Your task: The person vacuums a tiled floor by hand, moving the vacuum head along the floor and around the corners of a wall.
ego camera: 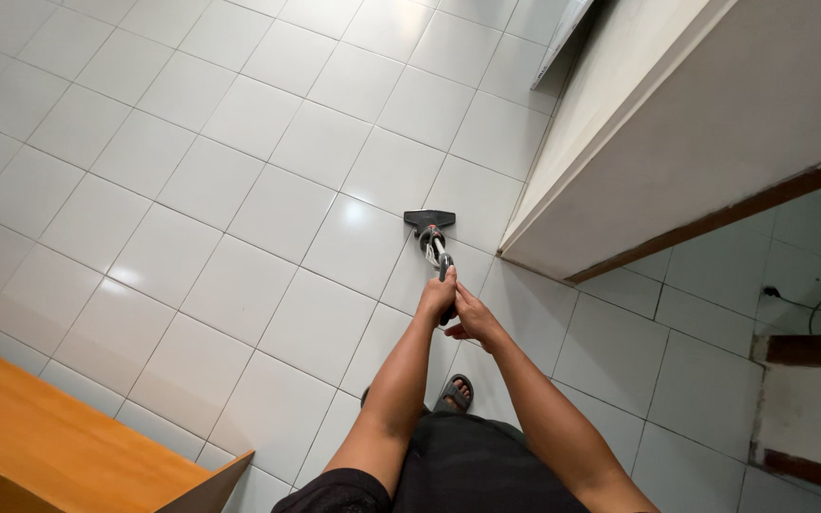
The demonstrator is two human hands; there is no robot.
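Mid-stroke w/ the mop (432, 237): both hands, left (437, 296) & right (472, 318), closed round its handle, head on the tiled floor (268, 209) near the wall (620, 123); next move prob. needs a steady pull back along the tiles.

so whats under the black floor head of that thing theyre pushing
The floor head sits flat on the white floor tiles, near a grout line. The patch directly beneath it is covered, so any dirt there cannot be seen. Both hands, left hand and right hand, grip the handle.
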